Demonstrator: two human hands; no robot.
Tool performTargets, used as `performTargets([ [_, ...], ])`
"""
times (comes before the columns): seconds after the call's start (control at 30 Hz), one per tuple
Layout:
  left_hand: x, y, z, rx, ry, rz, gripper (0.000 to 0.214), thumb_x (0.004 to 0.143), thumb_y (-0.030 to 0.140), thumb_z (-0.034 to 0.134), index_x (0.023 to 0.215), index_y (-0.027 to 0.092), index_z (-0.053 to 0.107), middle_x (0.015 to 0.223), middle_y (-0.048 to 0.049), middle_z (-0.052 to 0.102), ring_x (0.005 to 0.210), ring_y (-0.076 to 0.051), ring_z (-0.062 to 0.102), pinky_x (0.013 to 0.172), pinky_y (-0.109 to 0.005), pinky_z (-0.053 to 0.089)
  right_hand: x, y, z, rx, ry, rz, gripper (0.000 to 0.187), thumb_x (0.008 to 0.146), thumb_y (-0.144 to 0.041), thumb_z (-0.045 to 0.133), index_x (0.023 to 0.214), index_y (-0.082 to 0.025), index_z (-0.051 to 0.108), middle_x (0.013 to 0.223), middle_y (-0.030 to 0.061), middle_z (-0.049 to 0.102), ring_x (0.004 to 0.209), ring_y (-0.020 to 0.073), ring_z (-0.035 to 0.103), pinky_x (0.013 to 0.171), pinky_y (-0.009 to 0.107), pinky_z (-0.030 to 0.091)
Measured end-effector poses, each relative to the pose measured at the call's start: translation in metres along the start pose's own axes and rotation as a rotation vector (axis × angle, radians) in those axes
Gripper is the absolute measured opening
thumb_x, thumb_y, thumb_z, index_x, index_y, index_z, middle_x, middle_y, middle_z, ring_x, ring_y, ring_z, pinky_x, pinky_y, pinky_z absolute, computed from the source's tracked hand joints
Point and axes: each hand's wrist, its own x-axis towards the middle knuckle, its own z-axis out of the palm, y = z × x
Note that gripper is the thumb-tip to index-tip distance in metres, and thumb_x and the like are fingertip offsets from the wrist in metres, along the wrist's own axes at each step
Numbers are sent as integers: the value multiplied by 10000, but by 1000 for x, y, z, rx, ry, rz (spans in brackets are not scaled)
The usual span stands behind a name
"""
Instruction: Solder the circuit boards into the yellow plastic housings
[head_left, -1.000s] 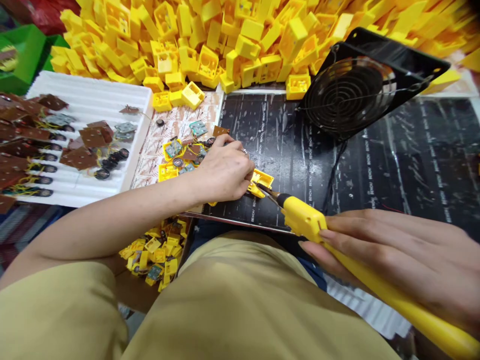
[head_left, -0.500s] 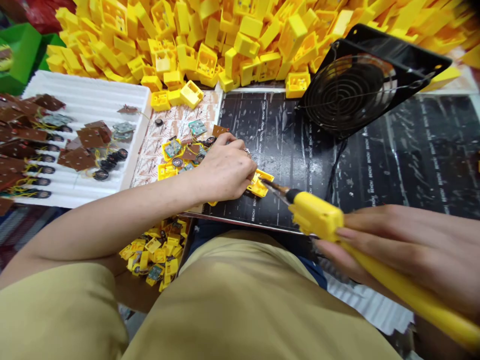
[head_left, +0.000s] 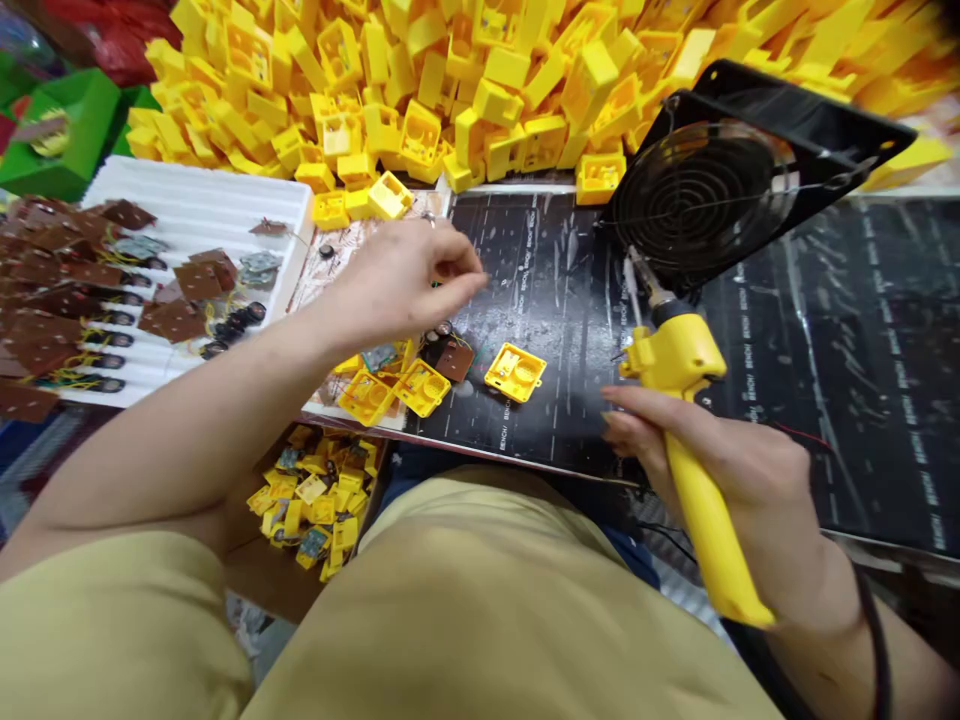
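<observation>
My right hand [head_left: 739, 480] is wrapped round the yellow grip of a soldering gun [head_left: 690, 400], its tip pointing up and away, just in front of the black fan. My left hand [head_left: 409, 270] hovers over the left part of the bench, thumb and fingers curled together in a pinch; anything between them is too small to make out. Below and right of it, a small open yellow plastic case [head_left: 515, 372] lies on the black mat, touched by neither hand. Beside that case are a brown circuit board [head_left: 454, 361] and another yellow case half [head_left: 422, 388].
Yellow housings [head_left: 420, 140] are heaped along the back. A black fan [head_left: 697, 190] stands tilted at the back right. On the left, a white foam tray [head_left: 217, 190] carries brown boards with wires. A box of yellow parts [head_left: 319, 500] sits below the bench edge.
My left hand has lifted off the yellow case and moved up and left. The soldering gun has swung away from the case, its tip now upward near the fan.
</observation>
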Motion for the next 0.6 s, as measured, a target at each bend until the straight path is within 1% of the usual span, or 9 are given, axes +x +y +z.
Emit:
performTargets([
  [0.03, 2, -3, -3, 25, -9, -36, 313, 933, 366, 477, 957, 190, 735, 950, -50, 739, 935, -207, 657, 870, -341, 456, 2, 2, 5, 7, 3, -7, 206, 941, -169, 639, 1140, -198, 598, 837, -7, 740, 623, 87, 683, 653, 157, 532],
  [0.1, 7, -5, -3, 86, -107, -57, 336, 931, 395, 484, 884, 192, 749, 870, -44, 739, 918, -213, 666, 884, -347, 451, 3, 5, 17, 6, 2, -11, 195, 933, -221, 658, 1113, -191, 591, 903, 31, 744, 741, 135, 720, 701, 202, 560],
  [0.17, 12, -2, 2, 111, -239, -21, 340, 911, 436, 521, 844, 202, 758, 819, -38, 737, 917, -224, 673, 910, -360, 445, 5, 6, 30, -3, -15, -4, 284, 919, -336, 676, 1136, -182, 578, 1006, 88, 735, 843, 201, 731, 716, 277, 584],
  [0.23, 15, 2, 11, 80, -332, 28, 266, 861, 418, 597, 827, 209, 757, 804, -29, 739, 914, -227, 677, 905, -353, 446, 8, 5, 44, -5, -21, 11, 403, 906, -444, 667, 1170, -160, 560, 1064, 142, 714, 902, 255, 723, 704, 335, 590],
  [0.3, 13, 3, 19, -24, -370, 31, 154, 817, 320, 643, 824, 203, 742, 760, -12, 735, 854, -201, 680, 837, -312, 455, 12, 4, 56, 4, -18, 15, 465, 899, -483, 659, 1192, -139, 551, 1081, 168, 700, 929, 278, 711, 720, 365, 592],
  [0.37, 8, 2, 26, -185, -327, -11, 108, 813, 251, 635, 827, 186, 720, 709, 2, 724, 766, -163, 672, 749, -267, 450, 16, 2, 62, 14, -7, 0, 442, 907, -466, 655, 1189, -141, 558, 1048, 149, 710, 900, 260, 705, 772, 375, 590],
  [0.47, 0, 0, 34, -386, -205, -38, 146, 857, 264, 598, 850, 168, 708, 735, -6, 741, 716, -139, 662, 718, -258, 447, 20, -2, 54, 17, 40, -6, 295, 916, -332, 680, 1150, -180, 584, 945, 63, 732, 783, 174, 692, 808, 308, 573],
  [0.53, -4, 1, 38, -357, -153, 8, 154, 865, 252, 589, 860, 174, 721, 800, -15, 764, 778, -153, 673, 822, -308, 448, 19, -8, 35, 19, 67, -1, 260, 891, -234, 712, 1125, -202, 601, 884, 12, 733, 715, 121, 675, 749, 226, 549],
  [0.6, -5, 4, 43, -240, -117, 64, 154, 868, 238, 592, 863, 190, 738, 854, -22, 777, 871, -185, 674, 936, -390, 401, 16, -13, 10, 19, 65, 6, 261, 908, -260, 695, 1154, -228, 610, 796, -30, 715, 653, 101, 659, 687, 190, 530],
])
